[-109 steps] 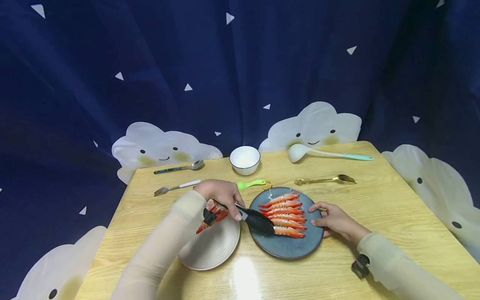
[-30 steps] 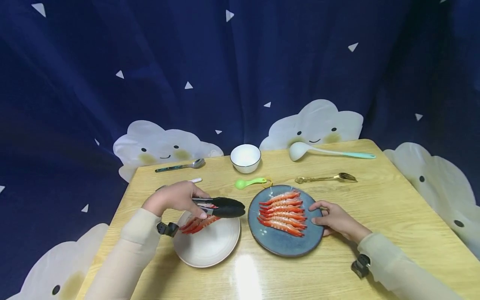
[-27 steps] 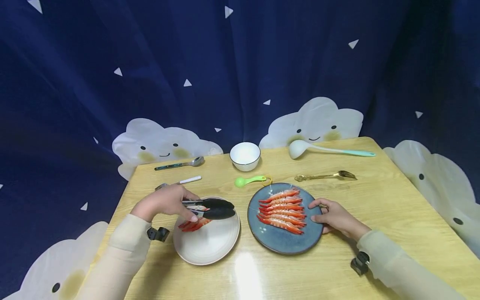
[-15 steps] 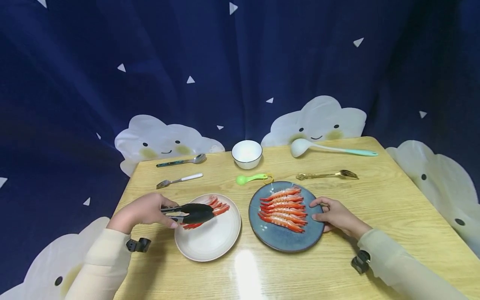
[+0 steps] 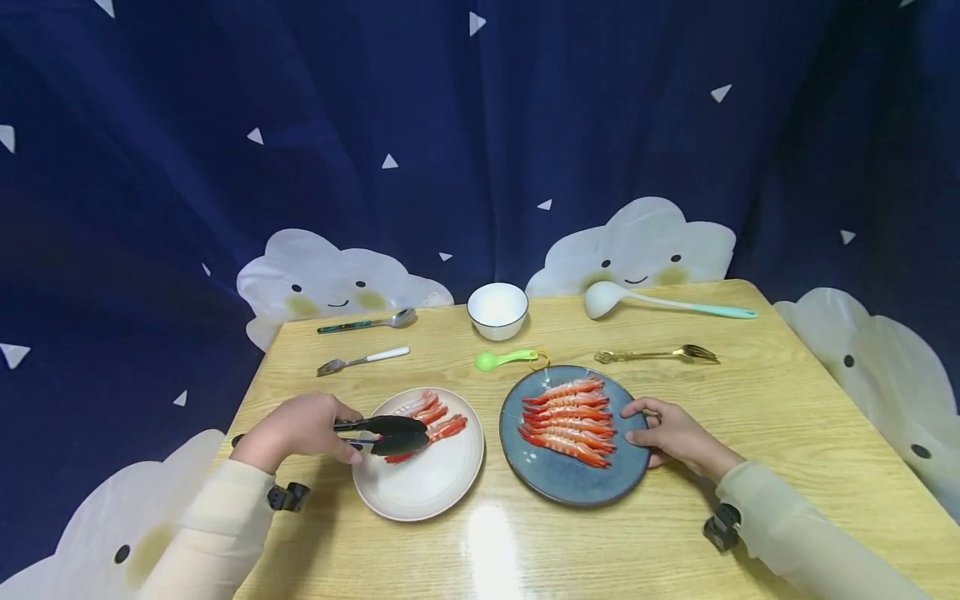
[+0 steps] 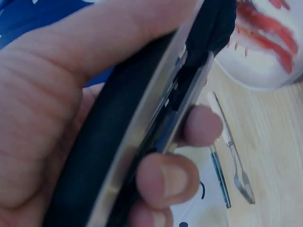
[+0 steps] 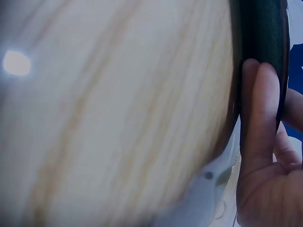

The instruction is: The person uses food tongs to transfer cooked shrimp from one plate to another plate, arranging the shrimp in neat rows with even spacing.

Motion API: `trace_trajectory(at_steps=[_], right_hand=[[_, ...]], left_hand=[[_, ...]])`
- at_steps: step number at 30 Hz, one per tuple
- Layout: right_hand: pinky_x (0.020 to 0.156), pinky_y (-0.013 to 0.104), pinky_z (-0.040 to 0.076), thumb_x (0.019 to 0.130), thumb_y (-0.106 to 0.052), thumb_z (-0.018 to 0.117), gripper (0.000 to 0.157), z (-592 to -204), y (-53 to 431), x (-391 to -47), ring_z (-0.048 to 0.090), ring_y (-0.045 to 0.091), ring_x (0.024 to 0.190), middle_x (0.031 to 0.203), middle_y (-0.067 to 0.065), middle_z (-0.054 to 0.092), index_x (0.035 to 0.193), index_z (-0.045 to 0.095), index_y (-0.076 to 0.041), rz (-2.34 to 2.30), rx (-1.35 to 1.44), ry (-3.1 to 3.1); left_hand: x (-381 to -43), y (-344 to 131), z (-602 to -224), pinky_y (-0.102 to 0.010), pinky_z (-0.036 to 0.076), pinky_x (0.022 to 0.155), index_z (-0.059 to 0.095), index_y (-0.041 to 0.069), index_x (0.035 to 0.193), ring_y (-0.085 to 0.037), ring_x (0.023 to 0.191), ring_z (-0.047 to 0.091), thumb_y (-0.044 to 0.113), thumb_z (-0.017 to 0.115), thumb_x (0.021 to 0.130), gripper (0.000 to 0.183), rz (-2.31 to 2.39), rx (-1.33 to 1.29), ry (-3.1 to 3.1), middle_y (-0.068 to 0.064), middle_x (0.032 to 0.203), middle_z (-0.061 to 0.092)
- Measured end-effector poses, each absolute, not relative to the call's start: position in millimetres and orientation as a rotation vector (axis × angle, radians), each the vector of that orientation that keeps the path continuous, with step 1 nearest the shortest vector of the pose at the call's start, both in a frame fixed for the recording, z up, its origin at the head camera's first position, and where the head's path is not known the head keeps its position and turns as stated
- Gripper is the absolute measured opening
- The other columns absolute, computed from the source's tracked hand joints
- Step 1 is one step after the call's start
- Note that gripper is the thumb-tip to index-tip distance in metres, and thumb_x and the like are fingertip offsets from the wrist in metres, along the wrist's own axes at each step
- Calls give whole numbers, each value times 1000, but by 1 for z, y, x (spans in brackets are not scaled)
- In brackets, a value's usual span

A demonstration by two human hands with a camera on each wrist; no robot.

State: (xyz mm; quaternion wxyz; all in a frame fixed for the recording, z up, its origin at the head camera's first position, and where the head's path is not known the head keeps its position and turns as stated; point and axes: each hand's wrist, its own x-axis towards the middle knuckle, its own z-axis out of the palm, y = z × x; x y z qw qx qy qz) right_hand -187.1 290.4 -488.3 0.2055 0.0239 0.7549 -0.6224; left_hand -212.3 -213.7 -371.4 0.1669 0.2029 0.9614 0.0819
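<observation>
My left hand [image 5: 303, 429] holds a pair of tongs [image 5: 390, 435] with black tips, which stand over the left part of the white plate [image 5: 427, 497]. Several red shrimp [image 5: 447, 427] lie on that plate, partly hidden under the tips; whether the tips grip one I cannot tell. In the left wrist view, fingers and thumb wrap the tongs' handles [image 6: 118, 118]. My right hand [image 5: 678, 433] grips the right rim of the blue plate [image 5: 570, 489], with fingers under its edge in the right wrist view. A row of several shrimp [image 5: 570, 421] lies on the blue plate.
Behind the plates are a white bowl [image 5: 498, 312], a green measuring spoon [image 5: 506, 359], a gold fork [image 5: 656, 354] and a ladle [image 5: 660, 302]. A white-handled fork [image 5: 363, 360] and a spoon [image 5: 367, 322] lie at the back left. A curtain [image 5: 480, 150] hangs behind the table.
The left hand has carried the tongs leftward, from the nearest shrimp on the blue plate to above the shrimp on the white plate. The right hand has stayed on the blue plate's rim.
</observation>
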Motion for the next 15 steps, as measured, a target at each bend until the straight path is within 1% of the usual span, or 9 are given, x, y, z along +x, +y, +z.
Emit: trace_trajectory(at_steps=[2, 4, 6, 11, 15], right_hand=[[54, 44, 48, 78, -5, 63, 42, -489, 290, -188, 61, 28, 68, 86, 17, 58, 115, 43, -1, -1734, 68, 2108], [53, 44, 48, 78, -6, 63, 42, -489, 290, -188, 61, 28, 67, 86, 17, 58, 115, 44, -1, -1730, 71, 2111], [53, 44, 48, 78, -6, 64, 42, -489, 290, -187, 61, 28, 67, 85, 17, 58, 115, 44, -1, -1724, 73, 2117], [52, 44, 48, 77, -7, 64, 42, -490, 291, -187, 61, 28, 66, 85, 17, 57, 114, 44, -1, -1718, 86, 2119], [52, 44, 48, 77, -7, 65, 43, -491, 291, -188, 61, 28, 66, 84, 17, 57, 114, 44, -2, -1717, 93, 2126]], left_hand=[[-211, -213, -372, -35, 43, 71, 67, 19, 102, -14, 83, 55, 50, 75, 53, 59, 241, 580, 2732, 5, 94, 63], [-210, -214, -372, -34, 43, 69, 67, 19, 102, -13, 81, 55, 49, 76, 52, 59, 260, 586, 2727, 5, 94, 63], [-209, -215, -371, -35, 43, 71, 67, 17, 101, -15, 84, 55, 49, 76, 52, 59, 269, 579, 2736, 4, 95, 63], [-209, -222, -372, -34, 42, 71, 68, 15, 99, -13, 80, 54, 47, 76, 53, 57, 315, 548, 2695, 4, 92, 63], [-209, -227, -375, -32, 42, 65, 67, 11, 99, -11, 72, 51, 43, 76, 56, 55, 410, 590, 2615, 4, 89, 63]])
